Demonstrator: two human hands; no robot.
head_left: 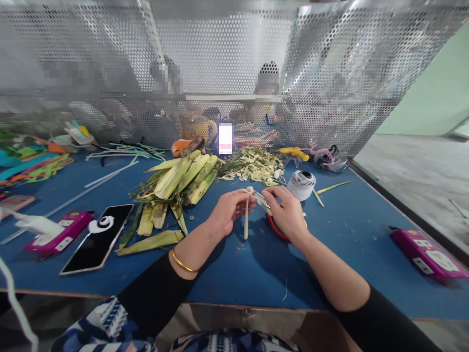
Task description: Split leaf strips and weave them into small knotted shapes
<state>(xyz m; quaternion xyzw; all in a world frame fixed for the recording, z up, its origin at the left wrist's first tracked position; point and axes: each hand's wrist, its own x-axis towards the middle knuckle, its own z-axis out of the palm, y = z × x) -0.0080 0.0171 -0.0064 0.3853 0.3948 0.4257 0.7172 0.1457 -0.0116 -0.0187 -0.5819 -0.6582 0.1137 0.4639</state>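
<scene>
My left hand (229,209) pinches a pale strip of corn husk (246,220) that is folded or knotted at the top, with one end hanging down. Close to its right, my right hand (286,210) is closed around a pair of scissors; their silver blades (261,198) point toward the husk strip. A red handle loop (274,227) shows under the right hand, partly hidden by it. Left of my hands lies a pile of green-yellow corn husks (183,178). A spool of white thread (301,186) stands just beyond my right hand.
Cut husk scraps (256,165) are heaped at the back, before a perforated metal screen (227,44). A phone (98,239) and a magenta box (60,234) lie left; another magenta box (428,252) lies right. A yellow-handled tool (295,153) and safety glasses (335,164) sit back right.
</scene>
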